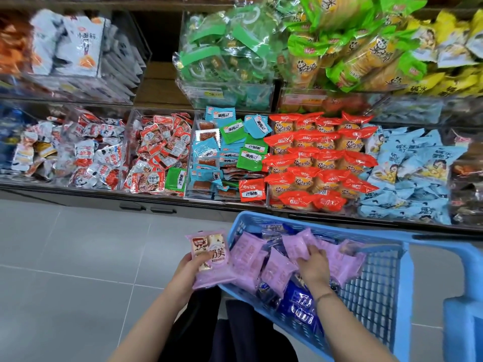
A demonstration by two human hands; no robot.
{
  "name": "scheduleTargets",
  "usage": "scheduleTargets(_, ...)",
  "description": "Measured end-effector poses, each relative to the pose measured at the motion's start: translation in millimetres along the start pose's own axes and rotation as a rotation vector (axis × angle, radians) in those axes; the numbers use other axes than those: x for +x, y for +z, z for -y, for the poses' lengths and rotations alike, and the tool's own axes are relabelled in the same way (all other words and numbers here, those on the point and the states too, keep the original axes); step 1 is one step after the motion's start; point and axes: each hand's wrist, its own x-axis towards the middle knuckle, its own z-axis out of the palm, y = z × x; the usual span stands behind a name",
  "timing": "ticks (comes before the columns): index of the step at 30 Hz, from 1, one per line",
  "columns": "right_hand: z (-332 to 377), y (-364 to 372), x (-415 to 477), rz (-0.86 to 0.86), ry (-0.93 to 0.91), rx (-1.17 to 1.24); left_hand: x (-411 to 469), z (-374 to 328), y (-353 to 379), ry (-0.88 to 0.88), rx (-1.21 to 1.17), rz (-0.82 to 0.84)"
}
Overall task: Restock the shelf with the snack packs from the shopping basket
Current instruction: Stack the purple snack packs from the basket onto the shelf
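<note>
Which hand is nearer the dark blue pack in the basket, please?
Right: the right hand is just beyond the dark blue pack, inside the basket; the left hand holds a pink pack outside.

text — white pack 小面筋 | light-blue packs 碱水面包丁 | pink pack 芙

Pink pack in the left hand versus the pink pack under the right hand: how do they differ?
The held pack is outside the blue basket, above the floor; the basket pack lies inside among others. The held pack shows its printed picture face; the basket pack shows a plainer pink side. Both are pink snack packs.
</note>
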Motion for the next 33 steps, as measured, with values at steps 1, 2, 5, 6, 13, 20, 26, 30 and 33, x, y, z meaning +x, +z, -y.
scheduleTargets(1,0,-7,-8,-0.045,-0.01,0.063,-1,-1,1,0.002,0.002,-0.005)
scheduleTargets(2,0,-14,-17,-0.099,-0.048,0.115,-3,-3,1,0.002,0.005,-0.003)
scheduleTargets(5,17,-32,-52,-0.23,-0.298,0.207,-10,-13,5,0.002,-0.001,0.043)
scheduleTargets(6,30,-35,-65,-0.251,-0.395,0.226,-12,-17,6,0.003,0.002,0.061)
scheduleTargets(13,133,-25,-132,-0.091,-0.922,0.033,-30,-54,-16,-0.017,0.018,0.26)
scheduleTargets(20,219,12,-183,0.041,-0.795,0.459,-41,-116,-94,0.086,0.063,0.4)
scheduleTargets(26,286,30,-193,0.15,-0.672,0.469,-43,-164,-155,0.218,0.207,0.37)
scheduleTargets(30,315,27,-190,0.335,-0.639,0.224,-40,-191,-178,0.284,0.32,0.403)
scheduleTargets(33,333,23,-179,0.316,-0.564,0.141,-33,-208,-186,0.277,0.252,0.365)
